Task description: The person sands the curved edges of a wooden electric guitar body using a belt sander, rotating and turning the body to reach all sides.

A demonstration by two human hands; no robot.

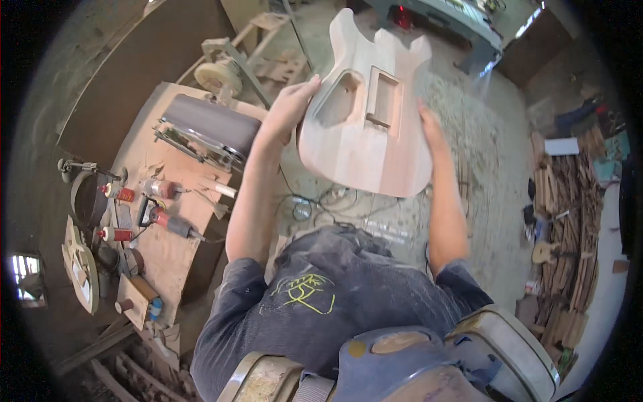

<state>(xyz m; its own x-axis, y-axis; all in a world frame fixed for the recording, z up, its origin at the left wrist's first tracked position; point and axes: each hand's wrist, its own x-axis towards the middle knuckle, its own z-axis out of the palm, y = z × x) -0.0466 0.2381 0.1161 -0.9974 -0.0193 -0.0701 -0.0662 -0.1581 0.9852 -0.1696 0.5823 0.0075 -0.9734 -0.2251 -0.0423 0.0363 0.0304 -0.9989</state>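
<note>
A pale, unfinished wooden electric guitar body (358,151) is held up in front of me between both hands, its two horns pointing away. An irregular, roughly oval recess and a rectangular pocket are cut into the face turned toward me. My left hand (291,110) is closed on its left edge near the oval recess, thumb lying along the rim. Against the right edge presses my right hand (432,127); most of its fingers are hidden behind the wood.
On the left, a wooden workbench (157,268) carries a grey padded block (211,124), a red power tool (171,221) and red-and-white bottles (117,234). Cables (328,204) lie on the floor. Stacked wood strips (566,214) line the right wall; a machine (442,20) stands at the far end.
</note>
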